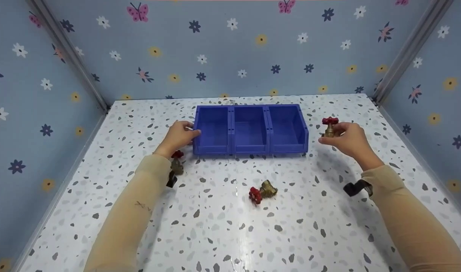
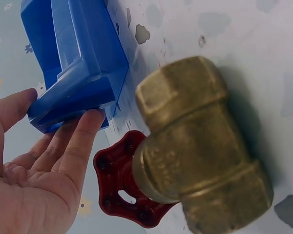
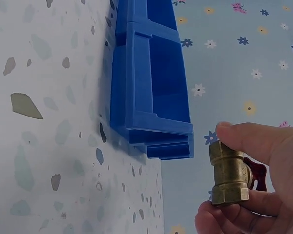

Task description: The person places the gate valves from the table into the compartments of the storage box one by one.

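Note:
A row of three joined blue storage bins (image 1: 249, 149) stands on the table. My left hand (image 1: 177, 136) grips the row's left side wall, thumb at the rim and fingers against the outside, as the left wrist view shows. To the right of the bins, my right hand (image 1: 349, 140) holds a brass valve (image 3: 229, 173) with a red handwheel, between thumb and fingers above the table. Partly hidden by the left forearm, a second valve (image 1: 177, 167) lies below the left hand; it looms large in the left wrist view. A third valve (image 1: 268, 189) lies on its side in front of the bins.
The white speckled tabletop (image 1: 215, 234) is bounded by blue flowered panels at the back (image 1: 230, 56) and both sides. Grey metal posts (image 1: 75, 56) stand at the back corners. Dark wrist camera mounts (image 1: 354, 188) stick out by the sleeves.

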`<action>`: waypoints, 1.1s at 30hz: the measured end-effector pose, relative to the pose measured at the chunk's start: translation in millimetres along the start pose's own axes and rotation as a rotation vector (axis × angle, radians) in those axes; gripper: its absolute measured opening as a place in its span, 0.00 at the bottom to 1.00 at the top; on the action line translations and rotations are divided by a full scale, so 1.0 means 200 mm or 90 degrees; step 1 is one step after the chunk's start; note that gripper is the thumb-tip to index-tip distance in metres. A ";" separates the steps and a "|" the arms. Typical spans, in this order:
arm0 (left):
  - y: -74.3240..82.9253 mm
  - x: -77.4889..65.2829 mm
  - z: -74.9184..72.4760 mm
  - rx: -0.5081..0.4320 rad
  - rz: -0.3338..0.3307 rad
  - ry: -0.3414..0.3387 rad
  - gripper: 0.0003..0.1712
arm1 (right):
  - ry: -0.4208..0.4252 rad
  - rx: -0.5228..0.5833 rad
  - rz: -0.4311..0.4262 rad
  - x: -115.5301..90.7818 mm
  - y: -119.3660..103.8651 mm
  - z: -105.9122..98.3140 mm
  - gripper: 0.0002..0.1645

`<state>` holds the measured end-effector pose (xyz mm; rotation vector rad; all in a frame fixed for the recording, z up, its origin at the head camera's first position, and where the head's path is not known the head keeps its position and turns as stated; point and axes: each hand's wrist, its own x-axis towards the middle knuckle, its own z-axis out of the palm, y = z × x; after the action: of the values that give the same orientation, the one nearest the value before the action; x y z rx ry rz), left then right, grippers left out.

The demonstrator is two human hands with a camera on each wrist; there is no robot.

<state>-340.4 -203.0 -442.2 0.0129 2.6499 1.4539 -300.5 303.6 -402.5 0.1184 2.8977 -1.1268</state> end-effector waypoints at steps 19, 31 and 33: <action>0.02 0.01 0.01 0.029 -0.018 0.015 0.29 | -0.008 0.045 0.000 0.02 -0.12 0.04 0.48; 0.02 0.01 0.02 0.013 -0.020 0.017 0.27 | 0.004 0.064 -0.030 0.03 -0.20 0.09 0.43; 0.02 0.01 0.02 0.016 -0.020 0.017 0.27 | 0.004 0.068 -0.030 0.03 -0.21 0.10 0.44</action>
<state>-342.0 -197.4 -440.3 -0.0469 2.6775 1.4208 -310.0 260.0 -390.0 0.0553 2.8595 -1.2909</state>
